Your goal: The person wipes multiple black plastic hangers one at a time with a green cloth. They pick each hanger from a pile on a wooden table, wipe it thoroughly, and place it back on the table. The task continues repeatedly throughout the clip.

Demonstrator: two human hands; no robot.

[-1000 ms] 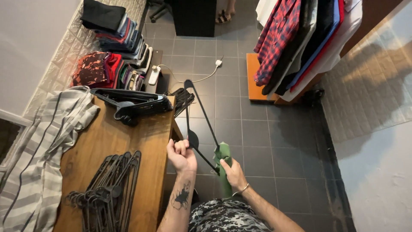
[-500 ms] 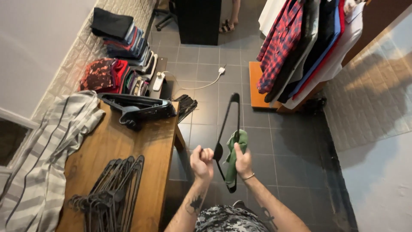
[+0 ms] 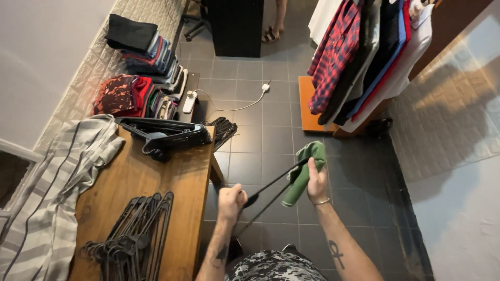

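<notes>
My left hand (image 3: 232, 199) is closed around the hook end of a black plastic hanger (image 3: 271, 190), held in front of my body above the grey tiled floor. My right hand (image 3: 315, 181) holds a green cloth (image 3: 303, 171) and presses it against the far end of the hanger. The hanger lies tilted, running from my left fist up to the right. Both hands are just right of the wooden table (image 3: 125, 192).
On the table lie a pile of black hangers (image 3: 133, 234), a second stack of hangers (image 3: 164, 136) and a striped grey garment (image 3: 47, 187). Folded clothes (image 3: 136, 47) line the left wall. Shirts (image 3: 359, 57) hang on a rack at the upper right. A person's feet (image 3: 273, 32) stand at the back.
The hanger has swung from upright to a low tilt. My right hand with the green cloth has slid along it toward the far end, and my left hand has moved right.
</notes>
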